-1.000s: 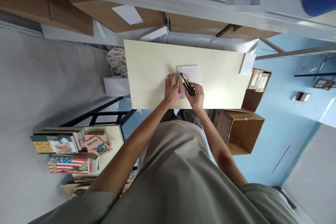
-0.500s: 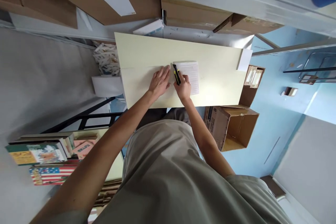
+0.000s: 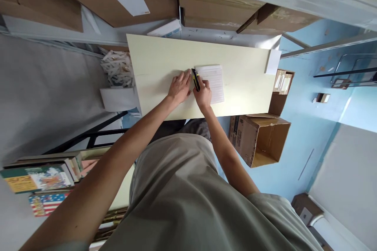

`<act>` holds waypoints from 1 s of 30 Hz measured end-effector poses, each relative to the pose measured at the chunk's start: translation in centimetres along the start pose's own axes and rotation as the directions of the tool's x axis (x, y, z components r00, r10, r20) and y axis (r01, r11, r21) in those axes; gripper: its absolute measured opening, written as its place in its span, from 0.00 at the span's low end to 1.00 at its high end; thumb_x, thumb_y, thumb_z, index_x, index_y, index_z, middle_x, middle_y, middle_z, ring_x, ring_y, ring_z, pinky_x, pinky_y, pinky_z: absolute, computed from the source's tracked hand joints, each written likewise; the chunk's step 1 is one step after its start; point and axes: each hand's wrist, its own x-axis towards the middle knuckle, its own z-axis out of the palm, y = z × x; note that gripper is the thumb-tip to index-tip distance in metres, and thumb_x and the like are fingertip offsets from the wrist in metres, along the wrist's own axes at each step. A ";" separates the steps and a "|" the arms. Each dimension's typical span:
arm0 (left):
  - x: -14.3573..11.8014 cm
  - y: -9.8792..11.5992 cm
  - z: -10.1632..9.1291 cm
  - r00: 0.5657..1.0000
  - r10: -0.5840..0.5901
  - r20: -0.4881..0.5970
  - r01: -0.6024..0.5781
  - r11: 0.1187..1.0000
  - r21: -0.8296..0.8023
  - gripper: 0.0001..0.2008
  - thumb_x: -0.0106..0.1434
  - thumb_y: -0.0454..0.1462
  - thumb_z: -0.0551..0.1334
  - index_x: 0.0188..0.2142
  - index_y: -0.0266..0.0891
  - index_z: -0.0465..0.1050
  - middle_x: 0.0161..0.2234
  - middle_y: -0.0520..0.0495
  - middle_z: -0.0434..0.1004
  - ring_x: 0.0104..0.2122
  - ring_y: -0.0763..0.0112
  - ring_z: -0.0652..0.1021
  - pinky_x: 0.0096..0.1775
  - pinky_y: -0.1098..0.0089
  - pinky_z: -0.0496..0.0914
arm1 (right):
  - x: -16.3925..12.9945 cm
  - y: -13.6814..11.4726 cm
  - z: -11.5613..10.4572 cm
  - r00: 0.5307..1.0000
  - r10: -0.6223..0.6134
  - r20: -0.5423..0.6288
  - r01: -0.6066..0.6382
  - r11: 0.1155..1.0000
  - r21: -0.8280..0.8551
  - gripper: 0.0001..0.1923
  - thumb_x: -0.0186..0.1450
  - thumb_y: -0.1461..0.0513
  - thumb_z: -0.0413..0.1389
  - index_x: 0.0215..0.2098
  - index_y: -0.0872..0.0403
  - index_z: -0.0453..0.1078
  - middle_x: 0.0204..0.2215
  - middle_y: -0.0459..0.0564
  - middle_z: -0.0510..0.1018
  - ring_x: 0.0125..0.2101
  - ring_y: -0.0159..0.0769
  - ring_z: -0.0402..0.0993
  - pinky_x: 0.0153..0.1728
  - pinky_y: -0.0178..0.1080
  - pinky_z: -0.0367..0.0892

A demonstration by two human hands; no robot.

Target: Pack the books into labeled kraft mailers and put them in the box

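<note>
While the right hand (image 3: 203, 95) kept its grip closed around the black-and-yellow utility knife (image 3: 195, 79) at the printed sheet's (image 3: 212, 83) left edge, the left hand (image 3: 178, 87) lay flat, holding nothing, beside it on the desk (image 3: 241, 74). Thin paper, likely floppy; best pinned flat.

Single head-worn view, looking steeply down and forward over own torso onto pale yellow rectangular wooden table (image 3: 241, 86), at arm's reach; near table edge toward wearer.
</note>
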 end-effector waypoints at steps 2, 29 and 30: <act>0.1 0.0 0.2 1.000 0.005 -0.010 -0.005 1.000 -0.001 0.45 0.80 0.43 0.61 0.89 0.30 0.48 0.88 0.27 0.48 0.85 0.30 0.57 0.78 0.34 0.63 | -0.1 0.1 0.2 1.000 0.000 -0.004 0.000 1.000 0.003 0.38 0.80 0.65 0.51 0.87 0.50 0.62 0.69 0.63 0.76 0.53 0.47 0.87 0.54 0.46 0.84; 0.3 -0.7 1.4 0.998 0.020 -0.063 -0.021 1.000 -0.015 0.47 0.79 0.48 0.65 0.89 0.33 0.51 0.88 0.27 0.49 0.84 0.28 0.58 0.78 0.33 0.63 | -1.5 0.5 1.2 1.000 0.016 -0.024 -0.016 0.999 -0.028 0.40 0.80 0.65 0.51 0.89 0.47 0.59 0.69 0.64 0.76 0.49 0.47 0.86 0.49 0.45 0.83; 0.3 -0.7 1.4 0.998 0.018 -0.063 -0.019 1.000 -0.017 0.47 0.79 0.48 0.65 0.89 0.33 0.51 0.88 0.27 0.49 0.84 0.29 0.58 0.78 0.33 0.63 | -1.7 0.5 1.3 0.999 0.022 -0.024 -0.023 0.999 -0.025 0.40 0.80 0.65 0.51 0.89 0.47 0.59 0.69 0.63 0.76 0.49 0.47 0.86 0.49 0.45 0.83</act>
